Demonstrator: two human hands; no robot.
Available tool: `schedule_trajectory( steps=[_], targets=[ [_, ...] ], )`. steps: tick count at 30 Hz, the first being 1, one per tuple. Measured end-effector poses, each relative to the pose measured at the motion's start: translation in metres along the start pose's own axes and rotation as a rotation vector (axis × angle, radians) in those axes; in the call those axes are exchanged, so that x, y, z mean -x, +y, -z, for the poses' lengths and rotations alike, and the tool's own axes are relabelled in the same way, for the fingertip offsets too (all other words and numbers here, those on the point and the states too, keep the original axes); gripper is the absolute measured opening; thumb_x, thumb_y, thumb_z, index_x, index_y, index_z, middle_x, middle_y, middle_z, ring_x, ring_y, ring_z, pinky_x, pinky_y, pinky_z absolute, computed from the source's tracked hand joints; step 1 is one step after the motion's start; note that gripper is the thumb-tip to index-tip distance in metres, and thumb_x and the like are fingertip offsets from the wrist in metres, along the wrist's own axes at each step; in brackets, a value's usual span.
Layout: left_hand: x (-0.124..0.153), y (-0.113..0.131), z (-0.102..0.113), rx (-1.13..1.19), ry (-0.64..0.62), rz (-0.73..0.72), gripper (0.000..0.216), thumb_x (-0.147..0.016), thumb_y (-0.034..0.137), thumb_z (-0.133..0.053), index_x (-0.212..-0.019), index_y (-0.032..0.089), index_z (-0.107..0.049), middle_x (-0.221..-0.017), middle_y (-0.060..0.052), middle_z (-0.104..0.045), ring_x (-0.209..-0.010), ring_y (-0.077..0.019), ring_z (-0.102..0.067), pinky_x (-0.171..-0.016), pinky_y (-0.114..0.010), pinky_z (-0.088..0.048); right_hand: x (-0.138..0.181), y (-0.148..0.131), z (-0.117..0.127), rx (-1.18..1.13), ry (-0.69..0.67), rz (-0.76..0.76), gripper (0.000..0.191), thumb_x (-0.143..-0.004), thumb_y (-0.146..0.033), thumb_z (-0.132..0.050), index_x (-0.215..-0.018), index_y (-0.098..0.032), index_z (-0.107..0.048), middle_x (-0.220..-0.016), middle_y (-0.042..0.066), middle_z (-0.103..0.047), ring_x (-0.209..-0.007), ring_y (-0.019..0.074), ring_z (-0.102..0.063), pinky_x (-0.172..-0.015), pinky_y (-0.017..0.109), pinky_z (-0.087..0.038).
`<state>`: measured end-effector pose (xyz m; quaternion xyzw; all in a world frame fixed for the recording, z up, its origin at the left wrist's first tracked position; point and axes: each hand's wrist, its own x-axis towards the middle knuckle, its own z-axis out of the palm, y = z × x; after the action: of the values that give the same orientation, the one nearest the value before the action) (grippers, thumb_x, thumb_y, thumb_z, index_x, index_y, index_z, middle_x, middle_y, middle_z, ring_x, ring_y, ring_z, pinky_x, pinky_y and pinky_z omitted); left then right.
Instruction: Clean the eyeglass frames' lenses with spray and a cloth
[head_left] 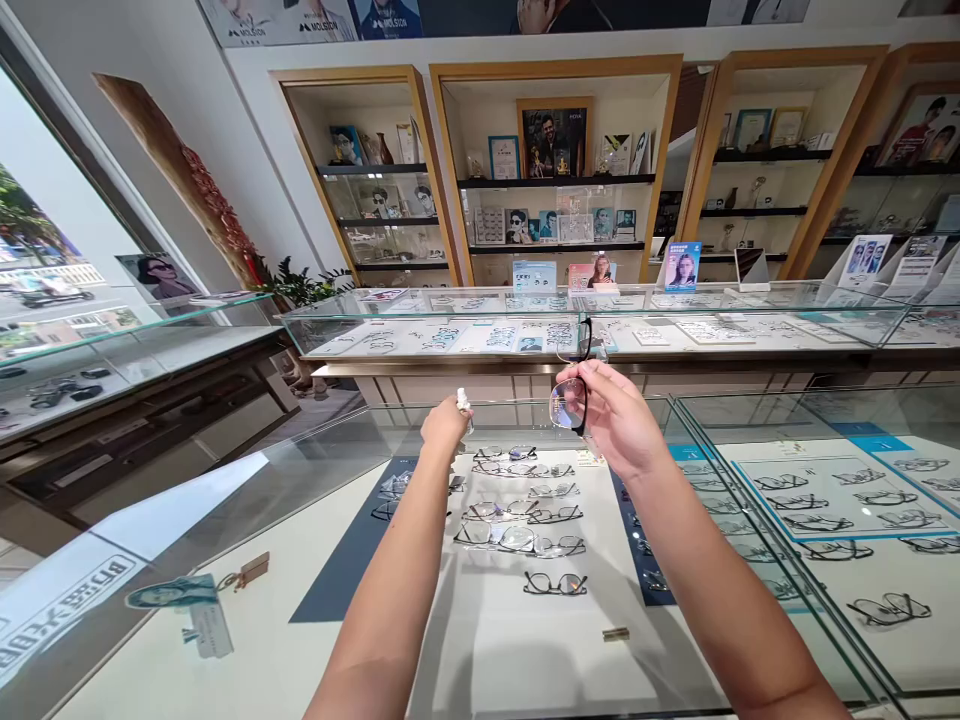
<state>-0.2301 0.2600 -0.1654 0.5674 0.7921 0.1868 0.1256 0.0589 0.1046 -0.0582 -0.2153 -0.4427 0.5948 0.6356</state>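
Observation:
My left hand (444, 426), stretched out over the glass counter, is closed around a small spray bottle (463, 399). Only its white nozzle and a bit of the clear body show past my fingers. To the right, my right hand (621, 418) pinches a pair of eyeglasses (568, 403) with a dark frame. The glasses are held up on edge, one lens below my fingers and the other above, and the lower lens has a bluish-purple sheen. A short gap separates the bottle from the glasses. Beneath both hands, rows of eyeglasses (517, 541) lie inside the display case.
The glass-topped case (360, 640) fills the foreground, with a second glass case (892, 460) joined on the right. Another display counter (465, 362) stands across the aisle, with card stands (681, 267) on top. Wooden-framed shelves (555, 70) line the wall. A window is at left.

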Motion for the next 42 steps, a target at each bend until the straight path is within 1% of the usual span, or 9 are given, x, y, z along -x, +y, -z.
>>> schedule_trajectory(
  steps=[6,21,24,28,30,32,35,38,42],
  targets=[
    [-0.004,-0.006,-0.009,-0.018,-0.058,0.025,0.042,-0.097,0.042,-0.068,-0.136,0.026,-0.068,-0.139,-0.018,-0.077,-0.128,-0.0377,-0.073,-0.093,-0.041,-0.055,0.001,0.0,-0.001,0.036,-0.001,0.016,0.031,-0.079,-0.05,-0.095,-0.086,-0.023,-0.08,-0.104,0.004,-0.079,-0.081,0.0139,-0.062,-0.071,0.027,-0.052],
    [-0.01,-0.013,-0.013,0.012,-0.078,0.02,0.047,-0.095,0.048,-0.072,-0.137,0.027,-0.07,-0.136,-0.015,-0.079,-0.126,-0.0334,-0.075,-0.089,-0.036,-0.056,0.002,0.0,-0.003,0.065,0.01,0.009,0.036,-0.075,-0.053,-0.096,-0.084,-0.023,-0.078,-0.103,0.004,-0.08,-0.077,0.0135,-0.061,-0.07,0.027,-0.052],
    [-0.008,-0.012,-0.002,0.013,-0.098,0.052,0.048,-0.09,0.047,-0.079,-0.132,0.025,-0.07,-0.125,-0.015,-0.082,-0.112,-0.0331,-0.079,-0.085,-0.036,-0.056,0.002,0.0,-0.002,0.049,0.003,-0.001,0.035,-0.076,-0.052,-0.096,-0.085,-0.022,-0.079,-0.103,0.004,-0.079,-0.077,0.0125,-0.061,-0.07,0.026,-0.052],
    [0.001,-0.015,0.035,0.009,-0.102,0.096,0.049,-0.083,0.044,-0.086,-0.122,0.021,-0.069,-0.101,-0.016,-0.083,-0.09,-0.0335,-0.08,-0.077,-0.038,-0.056,0.003,-0.001,-0.002,0.051,-0.009,0.012,0.032,-0.08,-0.051,-0.094,-0.086,-0.023,-0.079,-0.104,0.004,-0.079,-0.078,0.013,-0.062,-0.071,0.027,-0.051],
    [0.014,-0.013,0.059,0.035,-0.007,0.045,0.047,-0.087,0.048,-0.082,-0.122,0.021,-0.065,-0.109,-0.016,-0.081,-0.096,-0.0326,-0.078,-0.08,-0.038,-0.055,0.004,-0.001,-0.002,0.052,-0.012,0.012,0.032,-0.08,-0.051,-0.093,-0.086,-0.023,-0.079,-0.105,0.004,-0.08,-0.078,0.0132,-0.062,-0.071,0.027,-0.052],
    [0.036,-0.005,0.082,0.142,0.178,-0.087,0.043,-0.091,0.053,-0.075,-0.119,0.022,-0.063,-0.115,-0.014,-0.077,-0.099,-0.031,-0.074,-0.083,-0.037,-0.054,0.004,-0.001,-0.003,0.055,-0.011,0.012,0.032,-0.08,-0.051,-0.093,-0.086,-0.023,-0.079,-0.105,0.004,-0.08,-0.078,0.0134,-0.062,-0.071,0.028,-0.052],
    [0.08,0.017,0.109,0.411,0.304,-0.246,0.038,-0.094,0.047,-0.066,-0.123,0.024,-0.06,-0.104,-0.008,-0.071,-0.084,-0.0261,-0.068,-0.077,-0.036,-0.052,0.004,-0.002,-0.003,0.069,-0.009,0.014,0.033,-0.079,-0.052,-0.093,-0.086,-0.023,-0.079,-0.104,0.004,-0.08,-0.077,0.014,-0.061,-0.069,0.028,-0.051],
    [0.128,0.041,0.123,0.729,0.159,-0.283,0.034,-0.089,0.031,-0.06,-0.122,0.027,-0.055,-0.087,-0.001,-0.063,-0.064,-0.0201,-0.056,-0.06,-0.033,-0.047,0.005,-0.003,-0.004,0.073,-0.01,0.011,0.033,-0.079,-0.053,-0.093,-0.085,-0.023,-0.08,-0.104,0.004,-0.079,-0.077,0.014,-0.06,-0.069,0.029,-0.051],
    [0.175,0.062,0.124,0.94,-0.04,-0.471,0.022,-0.088,0.027,-0.06,-0.11,0.027,-0.056,-0.081,0.002,-0.057,-0.06,-0.0148,-0.05,-0.056,-0.027,-0.044,0.008,-0.003,-0.006,0.068,-0.028,0.006,0.031,-0.082,-0.051,-0.091,-0.086,-0.023,-0.08,-0.104,0.004,-0.079,-0.078,0.0132,-0.06,-0.071,0.028,-0.051]
  ],
)
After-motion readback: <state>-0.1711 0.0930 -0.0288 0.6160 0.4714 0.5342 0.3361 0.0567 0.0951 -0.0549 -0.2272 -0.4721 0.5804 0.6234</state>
